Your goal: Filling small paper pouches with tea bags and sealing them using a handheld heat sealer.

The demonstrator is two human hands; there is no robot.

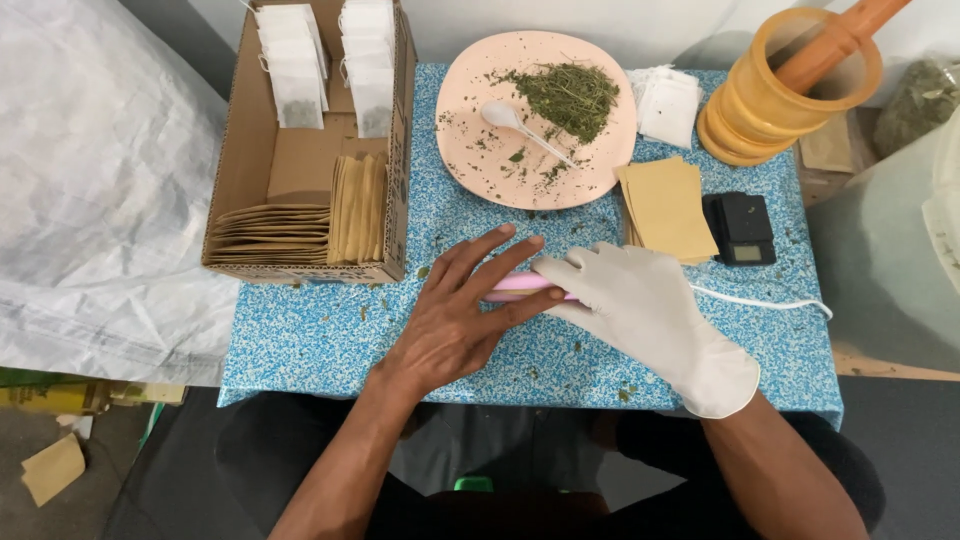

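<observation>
My bare left hand (455,315) lies flat, fingers spread, on the blue speckled table (320,335), its fingertips resting on a pink bar-shaped tool (520,286). My right hand (640,305), in a white glove, presses down on the right part of the same pink tool and covers it. A white cord (775,303) runs from under the gloved hand toward the right edge. Whatever lies under the pink tool is hidden by both hands.
A pink plate (470,160) with dried green herbs (570,95) and a white spoon (515,125) sits behind. A cardboard box (305,165) of tan envelopes and filled white bags stands left. Tan envelopes (668,208), small black scale (740,228), white bags (668,105), orange mortar with pestle (790,85) are right.
</observation>
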